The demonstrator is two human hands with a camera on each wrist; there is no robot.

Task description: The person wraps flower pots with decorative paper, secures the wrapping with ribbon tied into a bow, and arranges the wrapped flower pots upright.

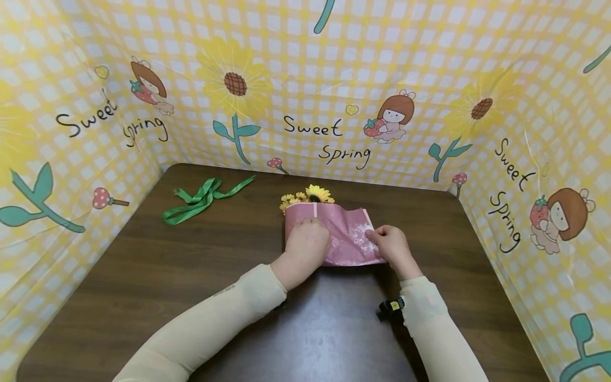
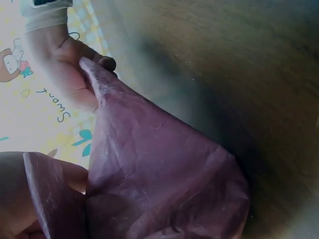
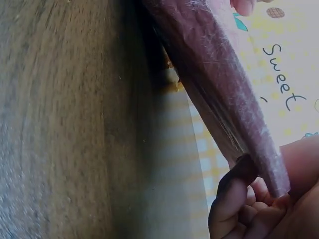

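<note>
Pink wrapping paper [image 1: 341,241] is folded around yellow artificial flowers [image 1: 317,194], whose heads stick out past its far edge. On the paper's left part, my left hand [image 1: 309,245] grips a fold with bent fingers. My right hand [image 1: 392,246] pinches the paper's right edge between thumb and fingers. In the left wrist view, the pink sheet [image 2: 154,149] stretches from the left hand [image 2: 15,194] up to the right hand [image 2: 67,74]. The right wrist view shows the paper's narrow edge held in the right hand [image 3: 249,209]. The flower stems are hidden by the paper.
A loose green ribbon [image 1: 202,199] lies at the back left of the dark wooden table [image 1: 157,286]. Patterned cloth walls [image 1: 305,79] with yellow checks rise behind the table and along both sides. A black wrist camera [image 1: 391,306] sits by the right sleeve.
</note>
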